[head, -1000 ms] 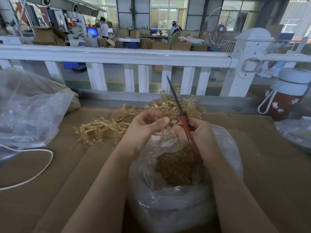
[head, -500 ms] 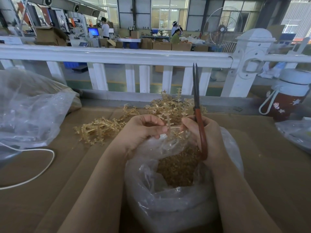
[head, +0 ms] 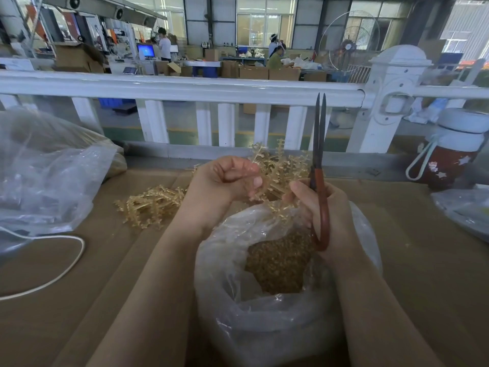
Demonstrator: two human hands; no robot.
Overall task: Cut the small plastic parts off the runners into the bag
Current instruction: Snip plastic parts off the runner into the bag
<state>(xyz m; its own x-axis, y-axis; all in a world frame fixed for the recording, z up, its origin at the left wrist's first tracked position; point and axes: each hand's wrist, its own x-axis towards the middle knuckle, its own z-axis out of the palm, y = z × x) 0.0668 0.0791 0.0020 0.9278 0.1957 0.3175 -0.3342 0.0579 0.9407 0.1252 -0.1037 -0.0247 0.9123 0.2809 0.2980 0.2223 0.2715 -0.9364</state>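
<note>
A clear plastic bag (head: 264, 321) stands open on the cardboard-covered table in front of me, holding a heap of small amber plastic parts (head: 277, 263). My left hand (head: 225, 186) is raised above the bag's far rim and pinches an amber runner (head: 267, 186) between thumb and curled fingers. My right hand (head: 325, 210) grips red-handled scissors (head: 320, 165), whose dark blades point straight up, nearly closed. More runners lie in a pile (head: 150, 205) to the left and another clump (head: 285, 165) behind my hands.
A large crumpled plastic bag (head: 45, 176) lies at the left with a white cable (head: 53, 274) curling beside it. A red bottle with a white lid (head: 449, 154) stands at the right, near another plastic bag (head: 465, 207). A white railing (head: 185, 88) borders the table's far side.
The scissors swung from leaning left to upright. My left hand lifted and turned palm up with the runner. Both hands rose slightly above the bag.
</note>
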